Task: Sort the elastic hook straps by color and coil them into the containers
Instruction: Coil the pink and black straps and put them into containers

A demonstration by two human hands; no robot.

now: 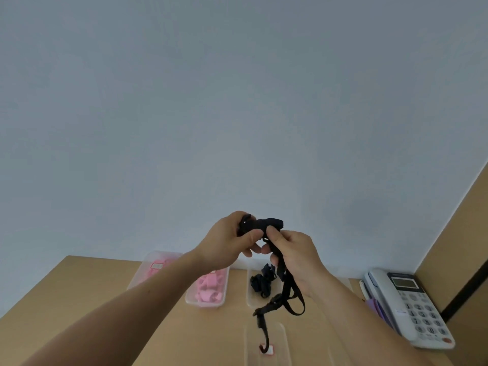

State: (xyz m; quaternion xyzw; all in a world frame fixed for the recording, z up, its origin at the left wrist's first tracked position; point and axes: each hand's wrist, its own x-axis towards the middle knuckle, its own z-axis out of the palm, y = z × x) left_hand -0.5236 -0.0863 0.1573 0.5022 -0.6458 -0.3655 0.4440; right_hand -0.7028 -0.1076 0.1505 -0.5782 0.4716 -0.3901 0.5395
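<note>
Pale blue-grey wall fills most of the view above a tan counter (79,299). Far to the left of the left hand, partly behind its forearm, lies a clear container (148,260) with pink contents that are too blurred to name. Just under the left wrist sits a second clear container (190,299) filled with coiled pink straps (208,287).

The left hand (224,241) is raised in front of the wall, its fingers curled round the bundled end of a black elastic hook strap (272,223). The right hand (293,257) faces it, almost touching, pinching the same strap between thumb and fingers. From the right hand the rest of the strap hangs in a loose loop, ending in a hook (265,336) over a clear lid (280,336) on the counter.

Below and between the hands, a third clear container (249,299) holds coiled black straps (262,282).

Well to the right of the right hand stands a white desk telephone (412,307), beside a tan side panel (462,247).
</note>
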